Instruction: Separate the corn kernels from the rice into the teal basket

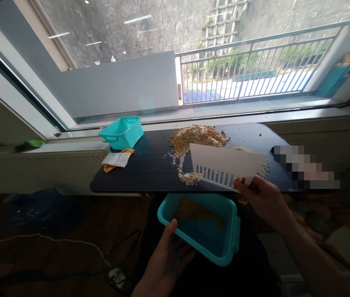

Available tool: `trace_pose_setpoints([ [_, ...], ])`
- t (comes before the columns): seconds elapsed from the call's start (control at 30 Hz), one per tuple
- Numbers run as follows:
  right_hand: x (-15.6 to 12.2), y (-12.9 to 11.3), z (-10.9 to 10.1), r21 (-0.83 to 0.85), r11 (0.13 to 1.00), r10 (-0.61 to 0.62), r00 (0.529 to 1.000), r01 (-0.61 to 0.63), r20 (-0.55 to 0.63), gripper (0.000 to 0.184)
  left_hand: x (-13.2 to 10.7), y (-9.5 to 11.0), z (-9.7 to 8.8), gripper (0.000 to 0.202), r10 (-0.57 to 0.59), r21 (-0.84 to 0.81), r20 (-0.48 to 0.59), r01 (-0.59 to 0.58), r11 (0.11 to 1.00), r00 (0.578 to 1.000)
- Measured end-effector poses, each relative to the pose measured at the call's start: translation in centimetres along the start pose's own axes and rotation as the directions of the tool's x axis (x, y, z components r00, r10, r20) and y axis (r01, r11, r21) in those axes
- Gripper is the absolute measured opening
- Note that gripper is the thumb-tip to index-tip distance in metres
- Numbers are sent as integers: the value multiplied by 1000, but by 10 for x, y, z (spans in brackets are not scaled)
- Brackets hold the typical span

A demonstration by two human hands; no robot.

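Note:
My left hand (170, 255) grips the near left rim of a turquoise plastic bin (207, 236), thumb over the edge and fingers underneath. The bin is tilted below the table's front edge, with yellow-brown beans (193, 210) gathered toward its far side. In my right hand (263, 200) is a thin white slotted sheet (224, 160), pinched at its lower right corner above the table edge. Behind the sheet, a mixed heap of beans and white grains (196, 135) lies on the dark table (150, 165). White grains (266, 168) partly show at the sheet's right.
A second turquoise bin (125, 132) stands at the table's back left, near a white-and-orange packet (117, 159). A blurred patch (308, 167) covers something at the right end. The window and radiator (69, 165) lie beyond. A cable and white power strip (117, 277) are on the floor.

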State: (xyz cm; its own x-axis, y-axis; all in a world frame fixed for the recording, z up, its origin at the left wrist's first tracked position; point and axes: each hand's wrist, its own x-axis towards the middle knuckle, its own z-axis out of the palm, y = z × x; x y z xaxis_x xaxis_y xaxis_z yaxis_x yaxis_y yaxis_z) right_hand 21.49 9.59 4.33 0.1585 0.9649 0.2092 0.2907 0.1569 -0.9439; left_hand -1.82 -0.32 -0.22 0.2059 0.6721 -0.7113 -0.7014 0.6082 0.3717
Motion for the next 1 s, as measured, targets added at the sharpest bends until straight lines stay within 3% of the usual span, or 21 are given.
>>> trace_pose_setpoints([
  [0.5,-7,0,-2,15,1000,24,998,-25,54,28,4,-4,4,64,-24,52,-19,25,998,1000],
  [1.0,-14,-5,-6,-8,1000,14,994,-13,105,38,6,-4,7,66,-19,69,-17,20,997,1000],
])
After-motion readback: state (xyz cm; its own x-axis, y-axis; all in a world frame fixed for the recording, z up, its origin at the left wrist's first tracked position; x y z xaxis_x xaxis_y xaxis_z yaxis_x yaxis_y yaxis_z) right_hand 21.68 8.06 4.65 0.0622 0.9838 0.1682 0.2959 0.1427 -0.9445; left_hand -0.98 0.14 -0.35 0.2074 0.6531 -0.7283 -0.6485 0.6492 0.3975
